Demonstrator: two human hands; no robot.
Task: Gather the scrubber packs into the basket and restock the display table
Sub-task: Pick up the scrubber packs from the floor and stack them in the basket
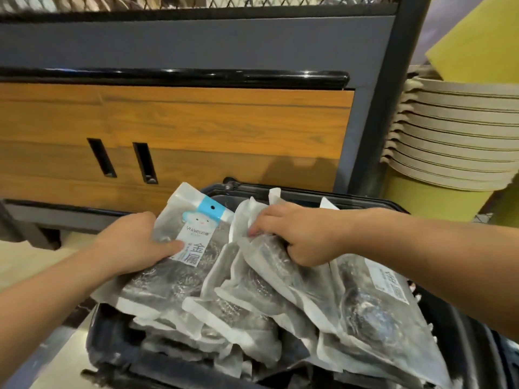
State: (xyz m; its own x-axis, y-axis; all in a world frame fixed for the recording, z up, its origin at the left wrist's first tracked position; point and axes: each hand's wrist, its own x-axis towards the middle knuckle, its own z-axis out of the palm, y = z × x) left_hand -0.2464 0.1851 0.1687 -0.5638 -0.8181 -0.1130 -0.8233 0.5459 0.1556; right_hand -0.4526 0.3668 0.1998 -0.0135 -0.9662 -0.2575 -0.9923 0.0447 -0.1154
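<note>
Basket (438, 346) is heaped with scrubber packs (230, 310); left hand (137, 242) grips one pack (191, 248), right hand (297, 237) grips another (280, 276). Judged remaining: restocking.

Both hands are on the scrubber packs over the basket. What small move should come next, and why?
Probably the left hand should slide its blue-labelled pack to the right and down, into the basket. That pack hangs out past the basket's left rim, while the right hand grips a middle pack that already lies over the heap inside.
</note>
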